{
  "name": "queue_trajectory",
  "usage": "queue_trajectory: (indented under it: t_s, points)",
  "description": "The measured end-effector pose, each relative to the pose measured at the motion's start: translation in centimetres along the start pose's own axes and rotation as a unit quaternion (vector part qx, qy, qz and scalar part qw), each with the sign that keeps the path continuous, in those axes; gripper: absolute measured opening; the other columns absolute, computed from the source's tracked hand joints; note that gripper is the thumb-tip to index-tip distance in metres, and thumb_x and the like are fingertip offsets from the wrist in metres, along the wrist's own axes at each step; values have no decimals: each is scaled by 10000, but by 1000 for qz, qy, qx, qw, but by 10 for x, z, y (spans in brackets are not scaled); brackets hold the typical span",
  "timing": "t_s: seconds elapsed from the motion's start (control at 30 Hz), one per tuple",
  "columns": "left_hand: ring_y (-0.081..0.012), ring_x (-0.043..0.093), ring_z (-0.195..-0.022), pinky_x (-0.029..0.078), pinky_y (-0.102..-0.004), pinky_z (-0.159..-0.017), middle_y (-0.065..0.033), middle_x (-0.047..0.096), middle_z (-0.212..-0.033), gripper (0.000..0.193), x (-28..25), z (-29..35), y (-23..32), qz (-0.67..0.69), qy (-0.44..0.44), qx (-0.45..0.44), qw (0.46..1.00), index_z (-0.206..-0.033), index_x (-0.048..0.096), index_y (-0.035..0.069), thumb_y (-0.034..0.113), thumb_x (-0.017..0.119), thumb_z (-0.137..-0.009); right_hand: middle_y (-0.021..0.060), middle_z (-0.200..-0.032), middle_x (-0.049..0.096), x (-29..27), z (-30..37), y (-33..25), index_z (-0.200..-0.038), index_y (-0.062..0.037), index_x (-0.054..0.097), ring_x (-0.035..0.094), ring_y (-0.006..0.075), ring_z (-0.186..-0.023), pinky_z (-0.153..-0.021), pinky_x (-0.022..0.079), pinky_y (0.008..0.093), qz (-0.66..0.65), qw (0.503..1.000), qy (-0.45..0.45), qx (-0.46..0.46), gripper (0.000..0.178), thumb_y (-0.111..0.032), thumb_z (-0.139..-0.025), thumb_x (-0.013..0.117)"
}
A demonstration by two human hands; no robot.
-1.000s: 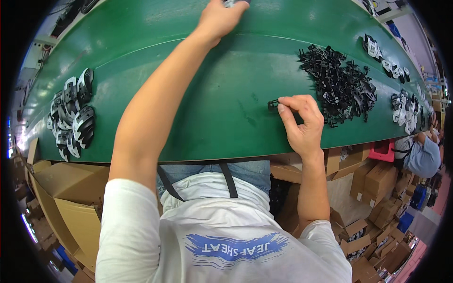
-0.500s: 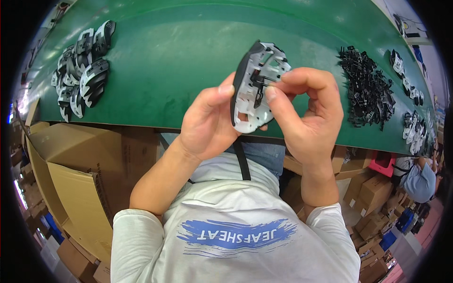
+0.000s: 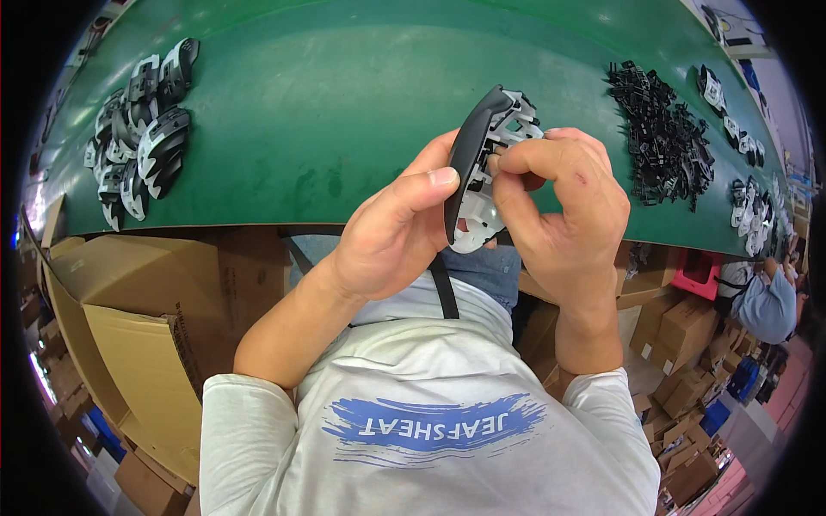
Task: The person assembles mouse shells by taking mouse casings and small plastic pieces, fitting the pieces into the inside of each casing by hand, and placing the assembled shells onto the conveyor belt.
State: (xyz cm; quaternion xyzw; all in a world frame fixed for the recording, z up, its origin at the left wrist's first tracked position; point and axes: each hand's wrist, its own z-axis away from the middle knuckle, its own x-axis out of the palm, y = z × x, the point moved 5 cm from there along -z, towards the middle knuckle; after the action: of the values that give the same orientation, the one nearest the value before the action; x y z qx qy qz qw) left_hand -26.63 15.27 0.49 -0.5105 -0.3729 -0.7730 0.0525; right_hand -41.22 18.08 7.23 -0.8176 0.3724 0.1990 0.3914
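Note:
A curved plastic shell, black outside and white with ribs inside, is held up above the table's near edge. My left hand grips it from the left, the thumb on its black outer face and the other fingers behind it. My right hand has thumb and forefinger pinched together at the shell's inner side. Those fingertips cover most of a small black plastic part inside the shell, so whether they hold it or press on it is hidden.
The green table carries a cluster of similar shells on the left. A heap of small black plastic parts lies on the right, with more white shells beyond. An open cardboard box stands below the edge. Another person is at far right.
The shell has turned, so more of its black outside shows and less of its white inside. My right fingers have closed in over the black part.

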Motion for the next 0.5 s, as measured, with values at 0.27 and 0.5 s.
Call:
queue_trajectory:
  t_s: [0.27,0.5]
  points:
    - [-369,656,-1255,572,-581,-982,-198,624,-1437,619,-13,7,-7,154,-116,-10,981,-1563,445,-20,381,390,-1095,109,-1213,716,-12,7,8,-1277,-17,694,696,166,-986,-1008,550,387,-87,987,22,134,404,-18,-887,802]
    - [-277,659,-1278,635,-537,-918,-158,625,-1421,615,4,16,-1,-37,38,-11,999,-1645,295,44,282,446,-1098,103,-1214,698,3,25,27,-1388,-9,680,652,169,-1065,-956,527,309,-246,930,-31,272,441,-46,-954,752]
